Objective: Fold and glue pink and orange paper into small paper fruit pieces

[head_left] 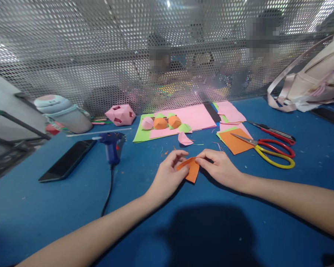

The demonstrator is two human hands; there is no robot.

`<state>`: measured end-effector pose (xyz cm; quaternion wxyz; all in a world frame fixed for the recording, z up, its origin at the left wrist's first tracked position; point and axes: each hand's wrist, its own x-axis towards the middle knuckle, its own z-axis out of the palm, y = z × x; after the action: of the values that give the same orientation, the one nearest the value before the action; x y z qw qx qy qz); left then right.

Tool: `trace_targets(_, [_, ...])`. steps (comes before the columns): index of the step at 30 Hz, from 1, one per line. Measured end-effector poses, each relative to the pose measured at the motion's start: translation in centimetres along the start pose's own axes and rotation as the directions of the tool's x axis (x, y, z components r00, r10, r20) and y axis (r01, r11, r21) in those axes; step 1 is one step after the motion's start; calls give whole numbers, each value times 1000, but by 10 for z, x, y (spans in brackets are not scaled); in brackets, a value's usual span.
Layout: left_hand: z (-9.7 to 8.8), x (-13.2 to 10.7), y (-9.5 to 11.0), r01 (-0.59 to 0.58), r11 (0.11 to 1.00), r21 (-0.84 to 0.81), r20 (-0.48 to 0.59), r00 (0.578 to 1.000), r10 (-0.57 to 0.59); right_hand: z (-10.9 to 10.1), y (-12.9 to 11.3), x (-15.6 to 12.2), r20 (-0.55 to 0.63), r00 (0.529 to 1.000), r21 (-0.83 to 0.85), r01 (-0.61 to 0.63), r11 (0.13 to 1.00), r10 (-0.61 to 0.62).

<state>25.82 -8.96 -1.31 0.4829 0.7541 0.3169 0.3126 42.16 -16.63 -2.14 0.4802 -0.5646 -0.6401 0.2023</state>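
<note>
A small piece of orange paper (193,171) is pinched from both sides over the blue table (72,207). My left hand (168,174) grips its left edge with thumb and fingers closed. On the right, my right hand (218,167) pinches the paper's upper right edge. The paper looks folded and hangs just above the table surface.
Behind the hands lie pink and green paper sheets (196,116) with folded paper pieces (160,122), an orange sheet (235,142), and two pairs of scissors (275,148). A blue glue gun (111,146), a phone (68,159), a bottle (62,113) and a pink paper ball (120,114) sit left; a bag (317,79) sits right.
</note>
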Motion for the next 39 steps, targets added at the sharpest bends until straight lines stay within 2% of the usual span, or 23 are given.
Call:
trace_targets(3, [-1,-2,4,18,998,59,93,995,-23,0,-2,0,1,1000,-27,12,1000,-12])
trace_targets(7, [-1,-2,4,61,998,7,4,998,-61,1,-4,0,17,1000,-8,-25,1000,25])
trace_targets(9, [-1,-1,2,69,998,-8,-3,998,-69,0,-4,0,32,999,16,-38,999,37])
trace_targets(18, [3,-4,1,57,998,10,140,989,-58,-1,-3,0,21,1000,29,4,1000,-4])
trace_targets(24, [2,-5,-2,60,993,97,165,983,-75,1,-3,-1,18,999,30,40,999,-40])
trace_targets(32, [2,-3,4,70,995,76,183,980,-83,-3,-3,0,49,996,78,64,995,-68])
trace_targets(39, [0,-4,8,11,997,73,229,973,-28,-5,-2,2,33,999,91,9,996,-13])
